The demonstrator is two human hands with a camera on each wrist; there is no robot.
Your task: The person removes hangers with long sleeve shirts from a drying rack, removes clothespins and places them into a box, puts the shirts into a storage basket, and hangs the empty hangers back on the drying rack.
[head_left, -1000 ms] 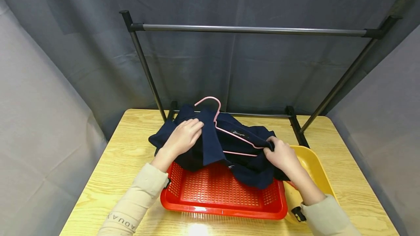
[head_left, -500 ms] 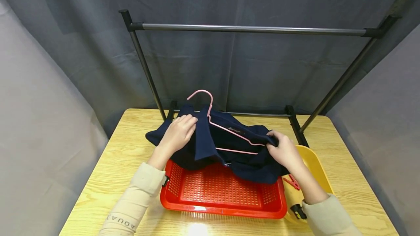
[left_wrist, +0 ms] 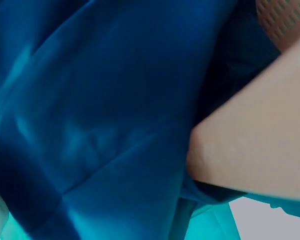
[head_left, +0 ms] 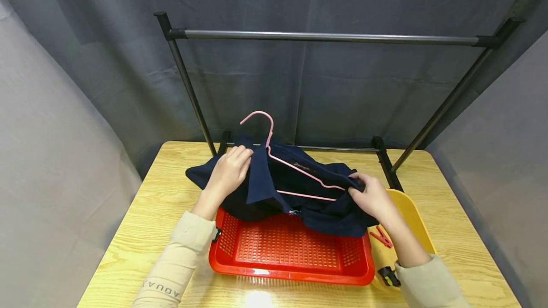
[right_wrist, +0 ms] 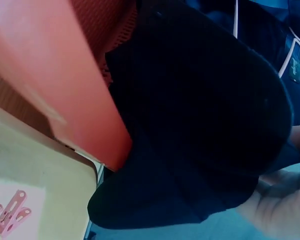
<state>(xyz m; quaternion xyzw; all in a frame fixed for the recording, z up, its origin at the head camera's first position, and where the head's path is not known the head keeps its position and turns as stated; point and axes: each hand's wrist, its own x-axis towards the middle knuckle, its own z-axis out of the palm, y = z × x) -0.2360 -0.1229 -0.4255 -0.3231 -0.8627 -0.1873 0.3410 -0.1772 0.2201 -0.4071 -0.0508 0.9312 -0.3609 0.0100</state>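
Observation:
A navy collared shirt point(head_left: 262, 182) is spread over the back of the red basket, with a pink hanger point(head_left: 295, 163) partly inside it. The hanger's hook stands up out of the neck; its left arm is hidden by the cloth. My left hand point(head_left: 229, 170) grips the shirt on the left, beside the collar. In the left wrist view, navy cloth point(left_wrist: 105, 115) covers most of the hand. At the other shoulder, my right hand point(head_left: 370, 196) pinches the opened edge of the shirt near the hanger's right end. The right wrist view shows the cloth point(right_wrist: 190, 115) hanging from those fingers.
The red perforated basket point(head_left: 291, 277) sits under the shirt. Beside it on the right is a yellow tray point(head_left: 406, 208) holding a red clothespin point(head_left: 381, 237). Behind stands a rack with a horizontal metal bar point(head_left: 325, 37) and black feet on the wooden table point(head_left: 141, 232).
The hanger's hook has moved up and to the left. My left hand has shifted left with the shirt, while the right hand has moved slightly. The red clothespin has come into fuller view.

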